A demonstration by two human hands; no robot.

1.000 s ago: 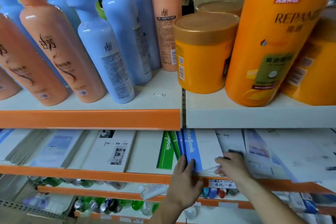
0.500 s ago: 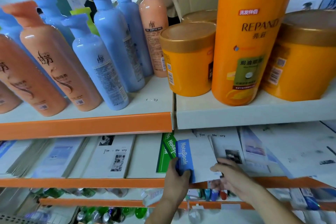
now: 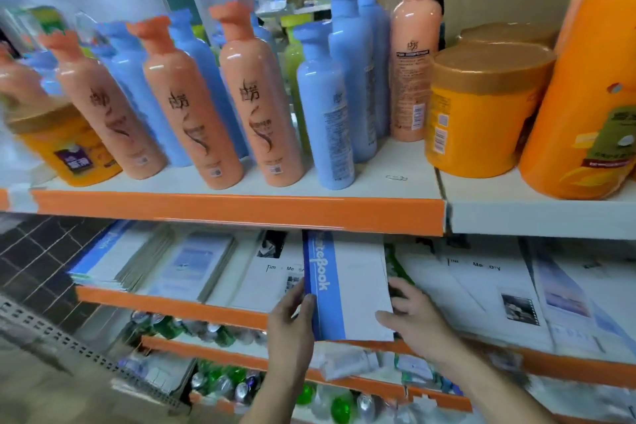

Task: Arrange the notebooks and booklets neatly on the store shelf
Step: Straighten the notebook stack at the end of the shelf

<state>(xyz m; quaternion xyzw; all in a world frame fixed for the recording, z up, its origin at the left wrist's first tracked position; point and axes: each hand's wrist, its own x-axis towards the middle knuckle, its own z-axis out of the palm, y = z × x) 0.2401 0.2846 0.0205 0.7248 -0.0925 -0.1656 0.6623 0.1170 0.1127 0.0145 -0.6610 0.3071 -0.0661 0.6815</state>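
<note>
A stack of white notebooks with a blue "NoteBook" spine band (image 3: 347,289) lies on the middle shelf (image 3: 165,303), sticking out past its orange front edge. My left hand (image 3: 292,323) grips the stack's blue left edge. My right hand (image 3: 409,317) holds its right edge, thumb on the cover. White "Time Memory" booklets lie to the left (image 3: 275,272) and to the right (image 3: 481,286). A green notebook (image 3: 395,265) peeks out behind the stack's right side. More blue and white notebooks (image 3: 113,258) lie at the shelf's left end.
The shelf above carries peach bottles (image 3: 254,103), blue bottles (image 3: 327,107), orange tubs (image 3: 481,113) and a large orange bottle (image 3: 585,96). Its orange lip (image 3: 241,210) overhangs the notebooks. Below are shelves with green bottles (image 3: 220,379) and small packets. Dark tiled floor shows at the left.
The blue-banded stack has shifted left along the shelf with both hands on it, now covering part of the left "Time Memory" booklet. The view has swung left.
</note>
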